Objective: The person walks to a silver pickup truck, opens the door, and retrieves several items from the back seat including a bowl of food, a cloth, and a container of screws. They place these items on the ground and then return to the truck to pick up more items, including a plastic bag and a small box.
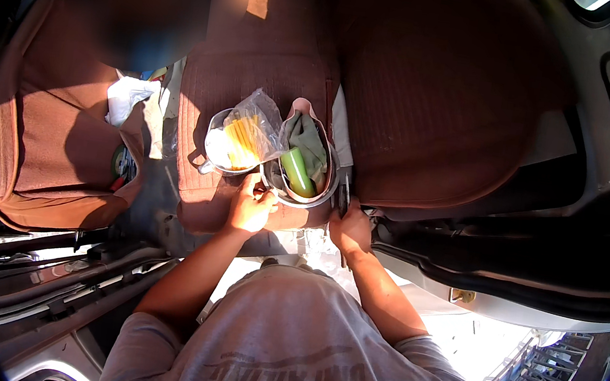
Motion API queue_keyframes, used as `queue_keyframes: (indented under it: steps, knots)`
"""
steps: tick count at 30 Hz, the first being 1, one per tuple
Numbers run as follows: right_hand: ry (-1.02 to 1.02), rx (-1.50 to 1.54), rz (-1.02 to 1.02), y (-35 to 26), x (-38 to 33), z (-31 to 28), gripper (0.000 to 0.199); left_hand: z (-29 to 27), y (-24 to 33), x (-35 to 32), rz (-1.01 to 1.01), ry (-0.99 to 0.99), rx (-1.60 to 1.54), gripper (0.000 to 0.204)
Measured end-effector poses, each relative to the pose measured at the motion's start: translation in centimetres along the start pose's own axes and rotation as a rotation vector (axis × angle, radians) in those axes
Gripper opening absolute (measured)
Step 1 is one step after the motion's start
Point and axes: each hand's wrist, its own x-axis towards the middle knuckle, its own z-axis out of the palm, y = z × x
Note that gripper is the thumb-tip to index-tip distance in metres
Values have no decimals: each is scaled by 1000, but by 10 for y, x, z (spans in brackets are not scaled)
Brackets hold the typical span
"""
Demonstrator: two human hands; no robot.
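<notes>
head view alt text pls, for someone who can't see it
Seen from above, a person leans into a car, left hand and right hand at a grey bucket of cloth on a brown seat. A plastic bag sits beside it.

Brown ribbed seat (441, 93), grey bowl (297, 189) w/ green tube (297, 171), yellow sticks in clear bag (246, 140)

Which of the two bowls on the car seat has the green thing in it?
The bowl on the right, which the left hand touches, holds the green thing and a cloth. The other bowl holds a clear bag of yellow sticks.
</notes>
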Motion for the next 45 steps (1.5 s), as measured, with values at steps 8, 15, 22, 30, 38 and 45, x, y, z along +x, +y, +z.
queue_keyframes:
  steps: [8,15,22,30,38,45]
  knots:
    - [-7,-166,-33,-11,11,-6,35,-5,7,3,-4,-73,-15,28]
    - [76,-1,3,-5,11,5,30,-9,-1,2,-6,-113,-38,25]
    - [-91,589,37,18,-4,0,16,-34,48,-18,-163,121,135,15]
    - [-138,1018,245,-15,29,19,21,-66,88,-7,680,671,623,28]
    - [-277,1048,330,-41,42,4,18,-83,97,23,110,313,737,43]
    - [-262,965,321,-45,51,21,13,-98,56,22,62,398,156,18]
